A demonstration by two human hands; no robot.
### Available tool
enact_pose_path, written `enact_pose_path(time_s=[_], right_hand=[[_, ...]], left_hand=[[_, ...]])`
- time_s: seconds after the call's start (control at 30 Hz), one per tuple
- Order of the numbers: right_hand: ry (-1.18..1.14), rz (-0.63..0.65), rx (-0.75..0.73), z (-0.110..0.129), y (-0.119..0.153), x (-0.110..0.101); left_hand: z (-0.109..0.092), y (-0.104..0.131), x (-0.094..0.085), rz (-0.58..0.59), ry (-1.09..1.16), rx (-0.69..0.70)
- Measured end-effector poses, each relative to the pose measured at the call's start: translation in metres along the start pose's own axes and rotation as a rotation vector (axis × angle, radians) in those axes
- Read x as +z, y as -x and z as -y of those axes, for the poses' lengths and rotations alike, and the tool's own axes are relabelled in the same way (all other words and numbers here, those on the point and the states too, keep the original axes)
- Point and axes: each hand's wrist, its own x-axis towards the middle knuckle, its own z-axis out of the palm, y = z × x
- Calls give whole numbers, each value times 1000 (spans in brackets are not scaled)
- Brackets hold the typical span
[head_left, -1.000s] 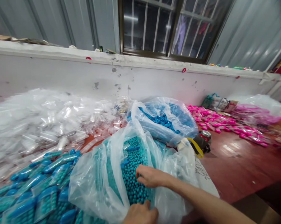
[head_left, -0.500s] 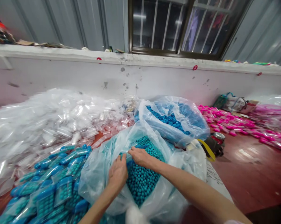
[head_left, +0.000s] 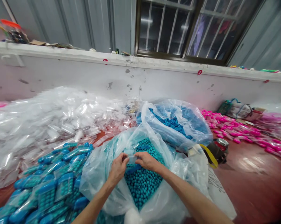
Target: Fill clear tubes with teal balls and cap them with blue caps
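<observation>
Above an open plastic bag (head_left: 93, 174) of teal beads (head_left: 143, 183), both my hands pinch a small clear plastic container (head_left: 130, 155). My left hand (head_left: 118, 167) is closed at its left side. At the opposite side my right hand (head_left: 147, 160) grips it between thumb and fingers. Something blue, perhaps a lid or rim, shows just under the container against the beads; I cannot make out whether it is attached. Left of the bag lies a heap of filled packs (head_left: 47, 193), clear with blue ends and teal beads inside.
Clear empty containers (head_left: 61, 115) are piled along the wall at left. Behind the bead bag stands another bag (head_left: 198, 133) holding blue pieces (head_left: 173, 123). Pink pieces (head_left: 238, 130) spread at right, near a jar with a metal lid (head_left: 222, 143). A ledge (head_left: 166, 63) runs under the window.
The clear container now shows between my hands, which have drawn slightly apart. My right hand has shifted a little right and down. The view has swung slightly left.
</observation>
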Motion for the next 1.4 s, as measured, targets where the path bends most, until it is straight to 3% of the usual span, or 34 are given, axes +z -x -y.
enact_pose_path(time_s=[0.13,0.3,0.43,0.53,0.67,0.77,0.9,0.93,1.0,1.1,1.17,1.27,1.33,1.4], right_hand=[[-102,0,8,13,14,-9],[2,-82,60,25,25,-18],[-94,39,77,26,24,-33],[-128,-34,118,23,27,-39],[-394,19,299,10,42,-38],[-534,-73,413,4,51,-33],[-1069,-187,458,16,47,-27],[-1188,-193,440,21,45,-24],[-1305,-156,384,30,40,-19],[-1115,-41,314,37,34,-13],[-736,-68,246,36,32,-11],[-76,-137,62,29,29,-5],[208,-50,-17,23,28,4],[331,58,-14,18,28,12]], left_hand=[[0,1,4,104,260,-119],[-12,2,8,0,346,-142],[-23,-1,11,130,505,-221],[-25,-6,12,60,465,-251],[-19,-22,3,-44,402,-323],[-18,-33,-6,-91,343,-359],[-30,-28,-2,-140,295,-339],[-33,-22,2,-128,302,-331],[-40,-6,10,13,404,-321],[-44,15,21,222,673,-302],[-43,23,21,122,731,-310],[-33,28,9,-65,571,-294],[-25,31,-3,-55,433,-254],[-18,37,-13,18,309,-247]])
